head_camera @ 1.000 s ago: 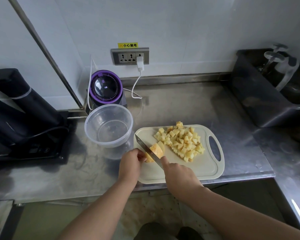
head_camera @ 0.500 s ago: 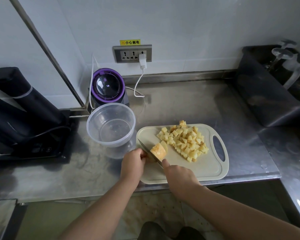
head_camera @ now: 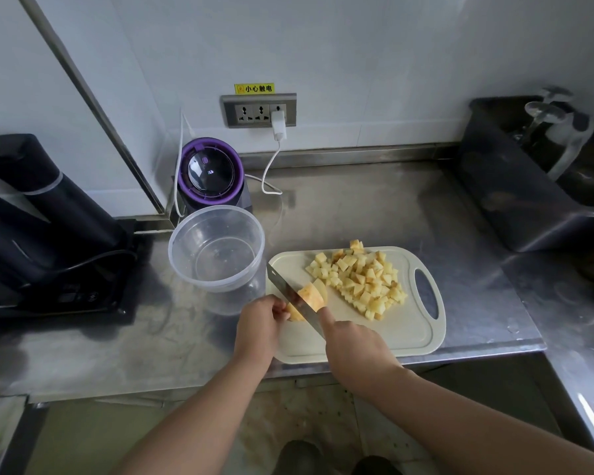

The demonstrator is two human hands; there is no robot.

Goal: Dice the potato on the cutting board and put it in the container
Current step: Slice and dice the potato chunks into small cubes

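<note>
Sitting under the knife (head_camera: 288, 292) blade, the last uncut potato chunk (head_camera: 312, 295) lies at the near left of the cutting board (head_camera: 405, 335), with a heap of finished dice (head_camera: 360, 279) just beyond it. The left hand (head_camera: 258, 323) pinches the chunk's left end with curled fingers. The right hand (head_camera: 354, 347) grips the knife handle, forefinger laid along the blade. Most of the dicing looks done. The clear container (head_camera: 216, 250), just left of the board, holds no potato, so the transfer is not yet begun.

A yellow potato chunk (head_camera: 311, 295) and heaped potato cubes (head_camera: 360, 279) lie on the cream plastic cutting board (head_camera: 395, 332); the clear round container (head_camera: 186, 269) stands just left.
</note>
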